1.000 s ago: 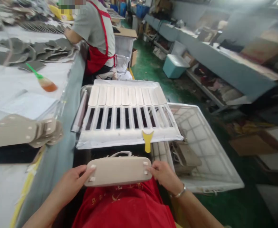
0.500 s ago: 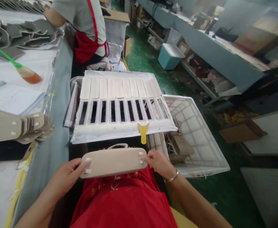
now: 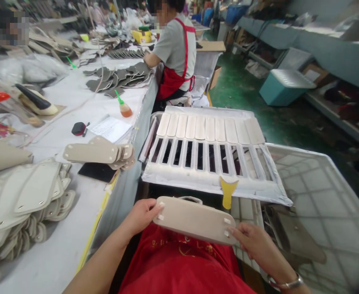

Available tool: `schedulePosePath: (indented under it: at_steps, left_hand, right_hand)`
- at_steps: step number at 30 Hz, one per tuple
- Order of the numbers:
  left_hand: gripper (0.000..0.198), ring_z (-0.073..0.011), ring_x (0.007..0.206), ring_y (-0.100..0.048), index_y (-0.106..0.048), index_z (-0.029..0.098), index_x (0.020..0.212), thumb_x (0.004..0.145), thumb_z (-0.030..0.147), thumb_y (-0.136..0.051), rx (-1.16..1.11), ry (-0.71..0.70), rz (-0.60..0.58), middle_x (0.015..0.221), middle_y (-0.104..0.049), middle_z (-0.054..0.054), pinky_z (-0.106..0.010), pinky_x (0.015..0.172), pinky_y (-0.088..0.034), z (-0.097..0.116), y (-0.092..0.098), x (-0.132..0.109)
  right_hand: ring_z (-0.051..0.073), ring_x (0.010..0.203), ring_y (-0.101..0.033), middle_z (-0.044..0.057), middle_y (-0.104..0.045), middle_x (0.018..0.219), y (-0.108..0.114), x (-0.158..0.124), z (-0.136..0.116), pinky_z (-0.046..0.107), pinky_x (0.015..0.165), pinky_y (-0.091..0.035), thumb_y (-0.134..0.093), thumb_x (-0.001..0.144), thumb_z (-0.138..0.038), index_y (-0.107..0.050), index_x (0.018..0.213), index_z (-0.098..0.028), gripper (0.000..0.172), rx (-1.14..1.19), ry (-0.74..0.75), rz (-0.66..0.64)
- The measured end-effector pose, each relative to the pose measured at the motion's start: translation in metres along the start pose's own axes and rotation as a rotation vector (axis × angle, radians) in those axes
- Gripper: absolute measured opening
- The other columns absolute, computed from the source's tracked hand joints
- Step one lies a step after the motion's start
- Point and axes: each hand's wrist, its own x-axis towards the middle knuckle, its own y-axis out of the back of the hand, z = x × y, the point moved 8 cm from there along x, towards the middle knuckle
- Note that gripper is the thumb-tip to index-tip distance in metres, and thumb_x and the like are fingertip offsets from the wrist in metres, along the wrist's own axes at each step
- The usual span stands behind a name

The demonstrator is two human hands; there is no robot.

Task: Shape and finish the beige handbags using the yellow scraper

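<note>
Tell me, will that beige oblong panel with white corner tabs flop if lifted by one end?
Probably stiff: the beige oblong panel spans flat between the left hand and right hand without sagging. Likely light for its size, being held only at its ends.

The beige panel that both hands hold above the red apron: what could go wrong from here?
1. The left hand and the right hand grip the beige panel only at its two ends, mostly with the fingertips, so it might slip or tilt.
2. The yellow scraper hangs over the near edge of the white slotted board, just beyond the panel. Raising the panel could knock it off.
</note>
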Motion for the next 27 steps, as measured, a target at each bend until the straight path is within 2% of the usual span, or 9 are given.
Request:
schedulePosePath:
  at_steps: [5,10,13,16,18,20,21,24,27]
  left_hand:
    - [0.045,-0.0109,0.056,-0.041,-0.054,0.015,0.063,0.083,0.052,-0.040,-0.069,0.014,-0.029,0.056,-0.045,0.004,-0.021,0.051,-0.028,-0.005,-0.001,0.003]
    - [0.046,-0.0101,0.054,-0.038,-0.046,0.016,0.055,0.084,0.052,-0.038,0.078,0.012,0.065,0.053,-0.041,0.004,-0.021,0.051,-0.025,-0.003,0.005,0.003]
    - [0.045,-0.0097,0.051,-0.038,-0.043,0.017,0.052,0.082,0.051,-0.041,0.174,0.015,0.074,0.050,-0.041,0.005,-0.023,0.050,-0.023,0.001,0.009,0.003]
    - [0.046,-0.0098,0.049,-0.038,-0.044,0.017,0.049,0.075,0.054,-0.050,0.241,0.048,0.092,0.048,-0.043,0.004,-0.023,0.049,-0.021,-0.001,0.017,0.004]
    - [0.044,-0.0101,0.050,-0.041,-0.047,0.016,0.050,0.073,0.054,-0.053,0.196,0.043,0.088,0.049,-0.047,0.004,-0.023,0.049,-0.024,-0.004,0.020,0.003]
    - [0.042,-0.0099,0.051,-0.043,-0.051,0.016,0.053,0.073,0.053,-0.054,0.076,0.031,0.048,0.051,-0.050,0.004,-0.022,0.049,-0.027,-0.008,0.019,0.001]
    - [0.040,-0.0097,0.051,-0.044,-0.053,0.016,0.055,0.072,0.052,-0.055,0.010,0.033,0.026,0.052,-0.051,0.004,-0.021,0.049,-0.029,-0.011,0.018,0.000]
    - [0.039,-0.0093,0.050,-0.044,-0.056,0.015,0.058,0.070,0.052,-0.058,-0.113,0.061,-0.013,0.053,-0.054,0.003,-0.020,0.048,-0.032,-0.017,0.016,-0.002]
    - [0.040,-0.0096,0.051,-0.045,-0.057,0.014,0.058,0.067,0.053,-0.060,-0.121,0.072,-0.001,0.054,-0.055,0.003,-0.021,0.047,-0.032,-0.018,0.017,-0.002]
  right_hand:
    - [0.009,0.036,-0.040,-0.004,-0.045,0.044,-0.004,0.005,0.005,0.021,0.037,-0.028,-0.041,0.077,-0.059,-0.047,0.061,-0.019,0.044,-0.009,0.008,0.011]
    - [0.010,0.036,-0.040,-0.004,-0.045,0.045,-0.008,0.008,0.010,0.022,0.037,-0.027,-0.039,0.077,-0.062,-0.045,0.061,-0.019,0.046,-0.052,-0.013,0.006]
    - [0.012,0.042,-0.045,-0.002,-0.047,0.047,0.000,0.002,0.004,0.024,0.042,-0.031,-0.036,0.079,-0.062,-0.046,0.061,-0.020,0.047,-0.229,0.006,0.014]
    - [0.018,0.055,-0.054,0.001,-0.056,0.059,0.017,-0.006,-0.019,0.029,0.052,-0.038,-0.041,0.079,-0.060,-0.049,0.068,-0.020,0.042,-0.502,0.103,0.154]
    - [0.021,0.070,-0.059,0.004,-0.061,0.078,0.021,-0.011,-0.047,0.033,0.062,-0.043,-0.044,0.080,-0.056,-0.052,0.085,-0.020,0.037,-0.550,0.236,0.309]
    - [0.023,0.089,-0.058,0.009,-0.061,0.097,0.007,-0.015,-0.082,0.037,0.076,-0.045,-0.046,0.081,-0.052,-0.049,0.104,-0.018,0.042,-0.526,0.448,0.400]
    - [0.024,0.098,-0.056,0.011,-0.059,0.106,-0.006,-0.016,-0.101,0.038,0.084,-0.043,-0.048,0.081,-0.052,-0.047,0.112,-0.017,0.047,-0.520,0.571,0.402]
    - [0.027,0.115,-0.045,0.014,-0.050,0.124,-0.059,-0.017,-0.148,0.042,0.098,-0.036,-0.055,0.076,-0.053,-0.040,0.125,-0.014,0.064,-0.564,0.862,0.273]
    - [0.028,0.118,-0.042,0.015,-0.046,0.130,-0.097,-0.013,-0.173,0.043,0.099,-0.034,-0.061,0.070,-0.054,-0.040,0.128,-0.012,0.075,-0.609,0.948,0.154]
